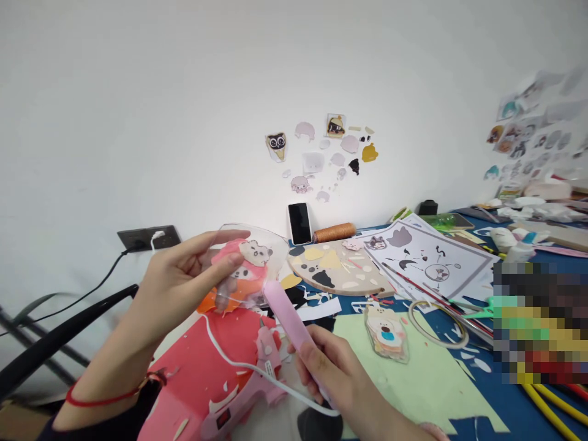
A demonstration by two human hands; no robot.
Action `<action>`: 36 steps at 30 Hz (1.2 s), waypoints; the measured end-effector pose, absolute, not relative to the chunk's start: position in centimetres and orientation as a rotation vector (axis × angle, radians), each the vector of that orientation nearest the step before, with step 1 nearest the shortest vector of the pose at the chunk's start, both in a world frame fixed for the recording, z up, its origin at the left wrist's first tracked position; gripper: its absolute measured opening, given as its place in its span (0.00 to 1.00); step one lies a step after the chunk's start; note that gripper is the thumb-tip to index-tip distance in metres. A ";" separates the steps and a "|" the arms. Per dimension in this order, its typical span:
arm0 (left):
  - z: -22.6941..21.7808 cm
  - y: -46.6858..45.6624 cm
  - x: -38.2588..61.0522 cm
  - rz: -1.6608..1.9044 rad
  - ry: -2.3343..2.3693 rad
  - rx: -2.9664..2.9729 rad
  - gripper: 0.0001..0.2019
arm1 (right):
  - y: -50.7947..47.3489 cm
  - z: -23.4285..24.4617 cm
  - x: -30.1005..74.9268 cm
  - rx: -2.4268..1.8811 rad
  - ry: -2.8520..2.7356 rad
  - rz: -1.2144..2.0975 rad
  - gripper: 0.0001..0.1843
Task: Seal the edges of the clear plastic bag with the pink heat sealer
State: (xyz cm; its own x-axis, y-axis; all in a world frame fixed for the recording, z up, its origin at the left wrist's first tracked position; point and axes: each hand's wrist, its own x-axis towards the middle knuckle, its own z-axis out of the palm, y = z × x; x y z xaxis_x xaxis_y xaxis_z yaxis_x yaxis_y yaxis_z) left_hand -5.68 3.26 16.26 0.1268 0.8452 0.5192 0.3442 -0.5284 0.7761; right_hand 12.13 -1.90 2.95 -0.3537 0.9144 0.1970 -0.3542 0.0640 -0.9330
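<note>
Clear piece: your left hand holds up a clear piece with a rounded top edge. It carries a pink and orange cartoon figure with a small beige animal face near the top.
Place of the piece: it is in the air above the red sheet, left of the wooden board.
Left hand: your thumb presses on the front and the other fingers are behind, with the index finger stretched along the upper edge.
Right hand: your right hand is closed around a pink tool shaped like a thick pen. The tip of it meets the lower right edge of the clear piece.
Cord: a white cord runs over the red sheet.
Glue gun: a pink glue gun lies on the red sheet, under the tool.
Wooden board: it bears flat cut shapes in yellow, black and cream.
Clear pouch: a clear pouch lies on the green paper with a bear figure inside.
</note>
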 end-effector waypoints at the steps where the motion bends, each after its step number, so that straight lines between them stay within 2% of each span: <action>1: 16.3 3.3 -5.7 1.402 1.138 1.908 0.10 | -2.0 3.0 12.2 -0.632 -1.264 1.543 0.24; 8: 16.5 3.6 -6.1 1.599 1.123 1.786 0.10 | -2.1 3.4 12.6 -0.628 -1.277 1.571 0.24; 15: 16.2 4.0 -6.3 1.310 1.127 1.925 0.12 | -1.7 3.3 12.5 -0.604 -1.285 1.540 0.22; 27: 16.4 3.2 -5.4 1.416 1.197 1.773 0.09 | -1.9 3.4 12.5 -0.705 -1.309 1.398 0.19; 36: 16.2 3.3 -5.4 1.417 1.185 1.788 0.09 | -1.8 3.3 12.3 -0.652 -1.269 1.531 0.21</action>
State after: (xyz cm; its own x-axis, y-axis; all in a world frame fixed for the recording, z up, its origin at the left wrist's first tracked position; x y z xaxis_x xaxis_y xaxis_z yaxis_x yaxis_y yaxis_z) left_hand -5.40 3.33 16.17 0.0490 0.8881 0.4571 0.2925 -0.4503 0.8436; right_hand 12.31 -1.82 3.27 -0.3528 0.9174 0.1841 -0.3513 0.0525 -0.9348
